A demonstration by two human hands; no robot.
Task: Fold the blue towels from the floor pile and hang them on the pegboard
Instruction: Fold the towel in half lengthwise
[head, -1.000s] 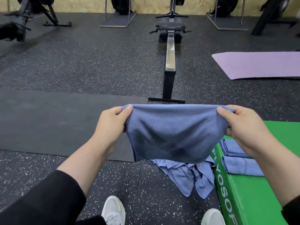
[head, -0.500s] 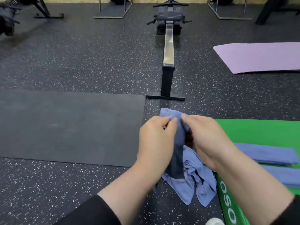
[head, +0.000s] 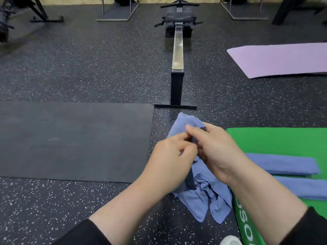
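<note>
Change: spread wide between both hands a second ago, now brought together at lower centre of frame, edge to edge, halved lengthwise; judged mid-fold, one more fold likely before laying down
Floor (head: 88,68): black rubber, white-speckled, matte, filling most of frame
Black mat (head: 70,138): smooth, flat, rectangular, centre left
Green plyo box (head: 283,142): vinyl, glossy, white lettering on side, lower right
Purple mat (head: 283,59): thin foam, upper right
Rowing machine (head: 177,50): steel rail, black foot, top centre
Floor pile (head: 208,202): crumpled blue cloth, soft, beside box
Folded towels (head: 283,163): two flat blue strips on box top
Held towel (head: 187,121): blue terry, limp, draping below hands
Left hand (head: 173,161): fingers curled, pinching towel edge
Right hand (head: 217,149): fingers curled, pinching same edge, touching left
Pegboard: not in view
</note>
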